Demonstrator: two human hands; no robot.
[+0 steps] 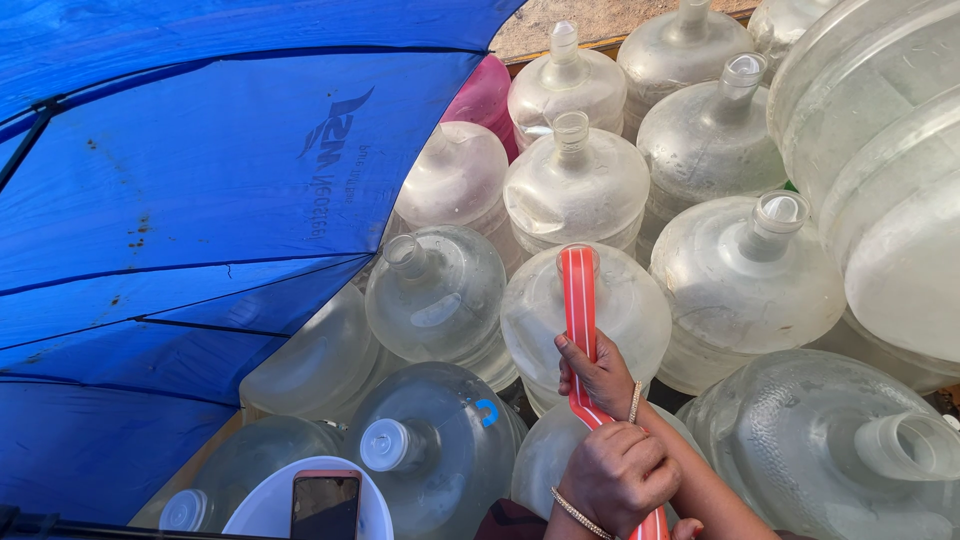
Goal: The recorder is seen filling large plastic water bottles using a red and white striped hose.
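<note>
Low in the frame, right of centre, both hands grip a flat red hose [579, 310] with pale stripes. The left hand [617, 478] is closed around it in a fist at the bottom edge; the right hand [598, 372] sits just above, fingers wrapped around the hose. The hose runs straight up to the mouth of a clear water jug [588, 312] in the middle of the picture; its tip seems to rest at the opening, though the neck is hidden behind it. More clear jugs [745, 275] crowd the centre and right. A blue tarp [190, 200] fills the left half. A phone [325, 505] lies in a white bowl [262, 510] at the bottom edge.
</note>
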